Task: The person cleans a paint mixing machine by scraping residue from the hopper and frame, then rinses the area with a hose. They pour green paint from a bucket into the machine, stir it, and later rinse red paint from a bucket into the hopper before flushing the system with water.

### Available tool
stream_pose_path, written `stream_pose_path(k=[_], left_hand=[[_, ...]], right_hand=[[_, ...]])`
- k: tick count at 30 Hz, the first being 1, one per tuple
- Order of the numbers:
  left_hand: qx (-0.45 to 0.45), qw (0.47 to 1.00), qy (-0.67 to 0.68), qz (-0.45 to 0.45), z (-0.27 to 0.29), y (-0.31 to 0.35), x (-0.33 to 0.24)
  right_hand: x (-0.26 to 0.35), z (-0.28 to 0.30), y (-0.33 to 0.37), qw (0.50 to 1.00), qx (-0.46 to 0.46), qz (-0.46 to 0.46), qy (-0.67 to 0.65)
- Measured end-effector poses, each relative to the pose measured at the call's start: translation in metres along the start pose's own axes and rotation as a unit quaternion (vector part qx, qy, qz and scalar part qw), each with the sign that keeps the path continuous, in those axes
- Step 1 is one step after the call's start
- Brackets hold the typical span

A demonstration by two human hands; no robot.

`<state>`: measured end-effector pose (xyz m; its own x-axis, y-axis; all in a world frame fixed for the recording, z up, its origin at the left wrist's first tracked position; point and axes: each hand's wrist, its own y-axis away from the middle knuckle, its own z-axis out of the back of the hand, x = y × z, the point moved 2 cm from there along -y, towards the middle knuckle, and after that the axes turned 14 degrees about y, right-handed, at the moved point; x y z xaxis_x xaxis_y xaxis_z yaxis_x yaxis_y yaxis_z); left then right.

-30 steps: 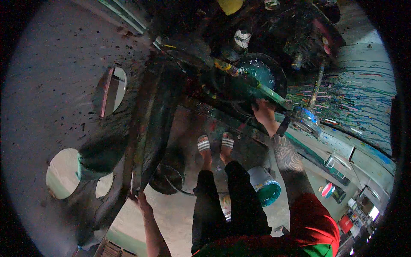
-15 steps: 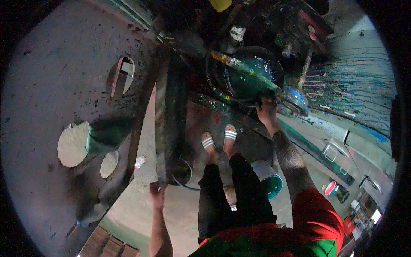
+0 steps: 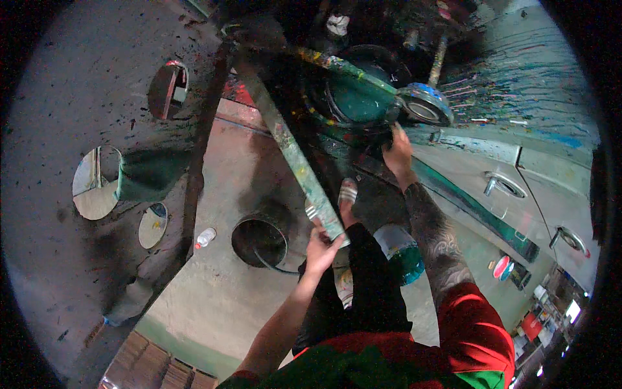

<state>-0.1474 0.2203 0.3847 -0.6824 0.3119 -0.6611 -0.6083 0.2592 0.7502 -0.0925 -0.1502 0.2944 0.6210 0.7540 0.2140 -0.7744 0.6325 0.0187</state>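
A long paint-stained panel [image 3: 295, 159] slants from the upper left toward my legs. My left hand [image 3: 322, 251] grips its near end, thumb and fingers closed about the edge. My right hand [image 3: 400, 157] reaches forward with its fingers curled at the near side of a round dark tub [image 3: 363, 97]. What those fingertips hold is hidden in shadow. Just beyond them a paint-spattered bar [image 3: 350, 70] crosses over the tub and ends beside a blue-rimmed round wheel [image 3: 427, 104].
A white bucket with teal inside [image 3: 405, 262] stands right of my legs. Left of them is a dark round opening [image 3: 259, 241] with a hose in it. A small bottle [image 3: 206, 237] lies on the floor. Handwheels [image 3: 506, 186] stick out from the grey machine wall at the right.
The panel's near end has swung right, toward my legs, with my left hand on it. The round opening has come into fuller view. My right hand stays by the tub.
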Motion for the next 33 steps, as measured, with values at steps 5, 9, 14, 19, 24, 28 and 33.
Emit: stream_pose_path(k=[5, 9, 14, 19, 24, 28, 33], left_hand=[[0.045, 0.996, -0.055, -0.048, -0.104, -0.053, -0.005], [0.086, 0.977, 0.186, 0.062, -0.180, -0.090, -0.014], [0.016, 0.999, -0.002, 0.042, -0.235, -0.110, -0.055], [-0.011, 0.997, -0.066, 0.025, -0.251, -0.116, -0.072], [0.069, 0.989, 0.103, 0.081, -0.234, -0.078, -0.078], [0.123, 0.981, 0.147, 0.035, -0.146, -0.029, -0.072], [-0.050, 0.996, -0.030, 0.068, 0.067, 0.062, 0.018]], right_hand=[[-0.020, 0.008, -0.008, 0.998, 0.064, 0.028, -0.007], [-0.032, 0.024, -0.013, 0.995, 0.092, 0.004, 0.028], [0.000, 0.147, 0.008, 0.976, 0.167, 0.098, -0.098], [0.064, 0.304, -0.011, 0.903, 0.223, 0.210, -0.301], [0.123, 0.365, -0.123, 0.878, 0.006, 0.073, -0.473], [0.166, 0.391, -0.236, 0.918, -0.120, -0.006, -0.377], [0.198, 0.395, -0.297, 0.964, -0.082, -0.026, -0.252]])
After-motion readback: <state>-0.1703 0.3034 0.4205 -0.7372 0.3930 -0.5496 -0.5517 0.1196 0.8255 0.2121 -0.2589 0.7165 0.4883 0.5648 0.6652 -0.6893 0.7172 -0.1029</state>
